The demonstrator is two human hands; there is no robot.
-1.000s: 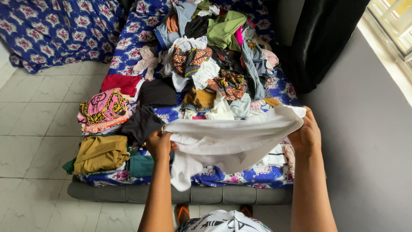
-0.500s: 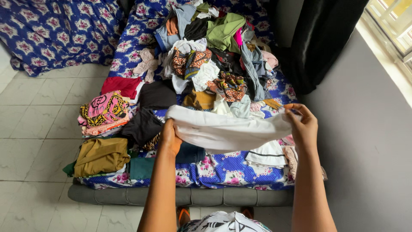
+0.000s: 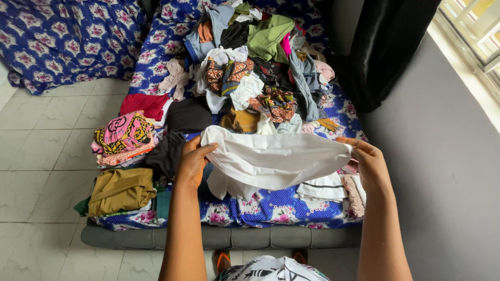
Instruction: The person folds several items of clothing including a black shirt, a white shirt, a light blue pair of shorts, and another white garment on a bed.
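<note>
The left hand grips one end of a white cloth, fingers curled over its upper edge and the thumb underneath. The right hand holds the other end, its fingers stretched along the top edge and closed against the fabric from the far side. The two hands are well apart, and the cloth hangs stretched between them above the near part of a mattress; its lower edge sags in a curve, and a loose flap hangs down near the left hand. The mattress has a blue floral cover and rests on a grey base. Just below the cloth on the right lies a folded white piece with a dark stripe, and beside that a pinkish knitted piece. Left of the left hand there is a black garment, then a folded olive-brown garment at the near left corner, and beyond it a pink and yellow patterned stack with a red cloth past that. Behind the held cloth rises a big heap of mixed clothes, among them a green top and orange patterned prints. A second blue floral cover lies at the upper left on the pale tiled floor. A dark curtain hangs at the upper right beside a grey wall, with a window in the corner.
</note>
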